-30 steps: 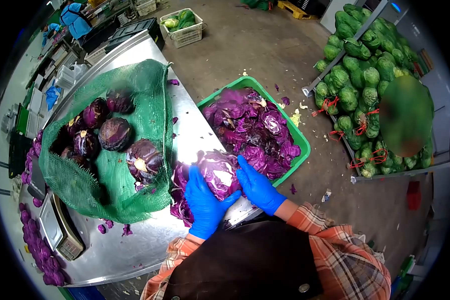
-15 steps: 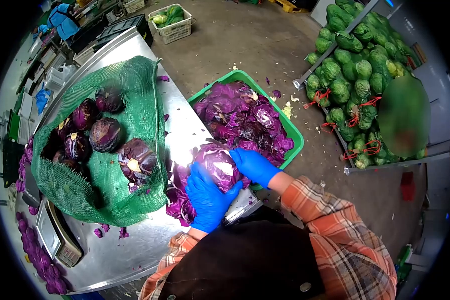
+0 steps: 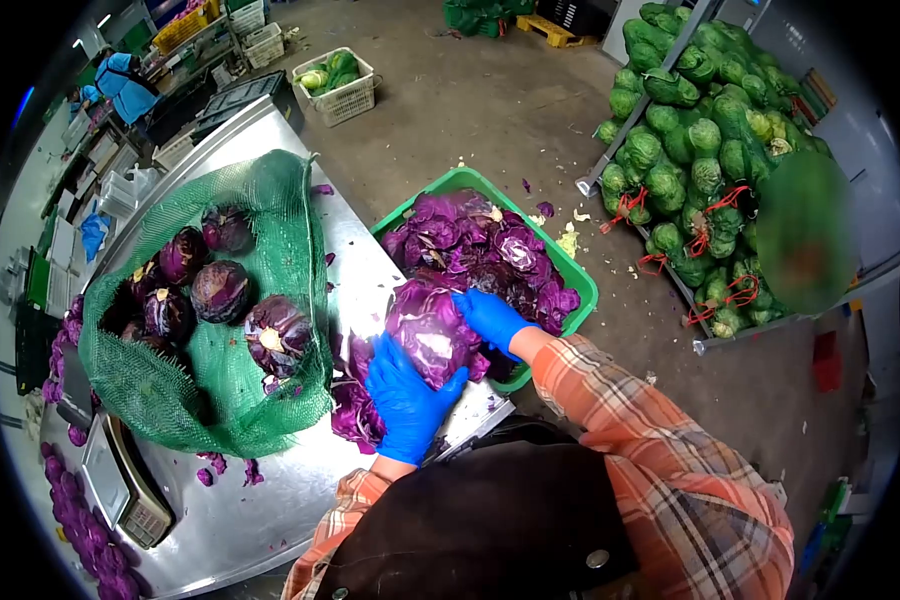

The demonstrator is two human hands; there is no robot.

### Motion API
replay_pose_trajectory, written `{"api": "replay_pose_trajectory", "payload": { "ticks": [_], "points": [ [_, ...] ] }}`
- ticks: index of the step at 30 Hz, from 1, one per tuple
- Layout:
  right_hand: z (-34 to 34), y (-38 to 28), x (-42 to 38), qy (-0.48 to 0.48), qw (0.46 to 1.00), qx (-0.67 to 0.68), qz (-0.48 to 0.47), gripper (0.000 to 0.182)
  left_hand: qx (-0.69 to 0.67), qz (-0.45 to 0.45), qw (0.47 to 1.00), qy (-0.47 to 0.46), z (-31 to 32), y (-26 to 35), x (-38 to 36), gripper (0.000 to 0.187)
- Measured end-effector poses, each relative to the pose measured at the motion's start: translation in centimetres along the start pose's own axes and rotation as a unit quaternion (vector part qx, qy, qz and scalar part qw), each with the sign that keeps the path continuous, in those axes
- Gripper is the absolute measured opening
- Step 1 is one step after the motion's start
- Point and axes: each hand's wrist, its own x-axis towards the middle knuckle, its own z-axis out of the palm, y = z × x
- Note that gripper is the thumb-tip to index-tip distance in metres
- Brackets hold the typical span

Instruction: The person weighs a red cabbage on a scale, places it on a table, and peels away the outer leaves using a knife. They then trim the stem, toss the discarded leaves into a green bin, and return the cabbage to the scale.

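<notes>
A red cabbage (image 3: 425, 328) with pale ribs is between my hands, over the table's edge beside the green crate. My left hand (image 3: 407, 400), in a blue glove, cups its lower left side with the thumb spread along the bottom. On its upper right side, the gloved fingers of my right hand (image 3: 492, 322) are bent against the outer leaves; their tips are partly hidden. Loose purple leaves (image 3: 355, 412) lie on the table just left of my left hand. Behind the cabbage, the green crate (image 3: 582, 285) is heaped with purple leaves.
On the steel table (image 3: 270, 520) lie an open green mesh bag (image 3: 240, 400) of red cabbages and a scale (image 3: 120, 480). More red cabbages (image 3: 75, 510) line the left edge. Bagged green cabbages (image 3: 705, 150) fill a rack at right. A person (image 3: 125, 90) stands far left.
The cabbage has turned a little between my hands, and its pale cut patch no longer faces me the same way. My right hand stays at its right side. The whole view has shifted slightly.
</notes>
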Motion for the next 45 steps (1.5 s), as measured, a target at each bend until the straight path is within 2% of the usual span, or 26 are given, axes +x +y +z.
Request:
{"api": "replay_pose_trajectory", "payload": {
  "ticks": [1, 2, 4, 5, 8, 10, 12, 14, 16, 18, 19, 22, 23, 24, 25, 26, 27, 28, 29, 30, 32, 35, 38, 41, 42, 45],
  "points": [
    [0.0, 1.9, 0.9, -0.015, 0.999, 0.001, 0.030, 0.053, -0.021, -0.005, 1.000, -0.010, -0.3, -0.1, -0.4, 0.119],
    [1.6, 6.5, 4.0, 0.021, 0.999, -0.014, -0.035, 0.055, -0.042, -0.012, 0.999, -0.018, -0.5, -0.3, -0.9, 0.119],
    [1.1, 4.7, 1.2, -0.003, 0.999, 0.045, -0.002, 0.056, -0.108, 0.039, 0.992, 0.056, 0.1, -2.5, -3.1, 0.118],
    [0.5, 3.6, -0.4, -0.024, 0.993, 0.113, 0.019, 0.053, -0.131, 0.036, 0.989, 0.052, 0.1, -3.5, -3.7, 0.117],
    [0.1, 1.6, -3.4, -0.040, 0.997, 0.067, -0.025, 0.055, -0.205, 0.009, 0.978, 0.036, -0.4, -4.8, -5.4, 0.117],
    [0.8, 4.8, -1.5, -0.051, 0.994, 0.101, -0.003, 0.059, -0.203, 0.041, 0.977, 0.043, 0.1, -5.2, -6.2, 0.118],
    [0.9, 6.6, -0.6, -0.053, 0.990, 0.126, 0.027, 0.063, -0.189, 0.021, 0.981, -0.027, -0.7, -3.2, -5.1, 0.119],
    [0.6, 6.7, -0.7, -0.052, 0.986, 0.144, 0.063, 0.066, -0.168, 0.041, 0.985, -0.016, -0.2, -2.9, -4.1, 0.119],
    [-1.1, 6.4, -1.2, -0.087, 0.985, 0.123, 0.082, 0.058, -0.223, 0.061, 0.972, -0.041, -1.5, -3.5, -2.9, 0.119],
    [-2.0, 8.1, 0.4, 0.069, 0.989, -0.032, -0.129, 0.053, -0.254, 0.109, 0.956, -0.094, -2.3, -5.1, -1.1, 0.116],
    [-2.5, 6.4, 0.2, 0.119, 0.976, -0.027, -0.183, 0.047, -0.251, 0.139, 0.949, -0.133, -2.8, -5.4, 0.2, 0.116],
    [-0.9, 1.0, -0.8, -0.004, 0.927, 0.103, -0.360, 0.044, -0.237, 0.178, 0.917, -0.268, -5.5, -4.2, 3.3, 0.112],
    [-0.8, -0.1, -1.4, -0.063, 0.954, 0.063, -0.286, 0.046, -0.212, 0.163, 0.928, -0.261, -5.8, -4.1, 3.4, 0.108],
    [0.3, 0.6, -0.9, -0.075, 0.956, 0.060, -0.278, 0.049, -0.220, 0.173, 0.934, -0.220, -5.4, -4.5, 3.1, 0.105],
    [1.4, 1.2, -0.4, -0.087, 0.958, 0.056, -0.269, 0.052, -0.374, 0.068, 0.906, -0.187, -4.2, -4.2, 2.1, 0.105],
    [0.8, -0.4, -1.5, -0.126, 0.973, 0.067, -0.181, 0.055, -0.514, -0.039, 0.844, -0.145, -2.9, -3.3, 1.3, 0.105],
    [0.2, -2.0, -2.6, -0.158, 0.981, 0.074, -0.090, 0.058, -0.424, -0.039, 0.902, -0.071, -2.1, -2.2, 1.2, 0.107],
    [0.4, -2.1, -2.8, -0.163, 0.980, 0.073, -0.082, 0.060, -0.244, 0.018, 0.970, 0.011, -0.6, -1.8, 1.5, 0.111],
    [0.6, -2.1, -3.0, -0.168, 0.980, 0.073, -0.074, 0.062, -0.222, -0.006, 0.974, 0.041, -0.6, -0.5, 1.6, 0.109],
    [1.3, -1.0, -2.4, -0.137, 0.978, 0.046, -0.148, 0.063, -0.200, -0.025, 0.977, 0.073, -0.8, 0.4, 1.9, 0.108],
    [1.5, -0.8, -1.5, -0.108, 0.971, -0.006, -0.215, 0.065, -0.203, -0.040, 0.975, 0.083, -0.1, 0.7, 2.1, 0.106],
    [1.1, -1.1, -0.6, -0.116, 0.974, -0.071, -0.184, 0.067, -0.152, -0.014, 0.986, 0.069, -0.2, 0.7, 2.2, 0.104],
    [-1.0, -3.1, -1.4, -0.194, 0.980, -0.003, -0.054, 0.062, -0.130, -0.004, 0.990, 0.063, 0.2, 0.4, 2.5, 0.103],
    [-1.1, 1.3, 2.1, -0.149, 0.985, 0.089, 0.006, 0.054, -0.146, -0.014, 0.989, 0.020, -0.7, 0.8, 2.2, 0.101],
    [-1.3, 1.6, 2.2, -0.158, 0.982, 0.102, 0.020, 0.056, -0.093, 0.018, 0.994, 0.056, -0.1, 0.7, 1.9, 0.100],
    [-0.6, -0.1, -0.5, -0.031, 0.980, -0.049, -0.192, 0.061, -0.091, 0.007, 0.994, 0.064, -0.1, 1.0, 2.6, 0.103]
  ]
}}
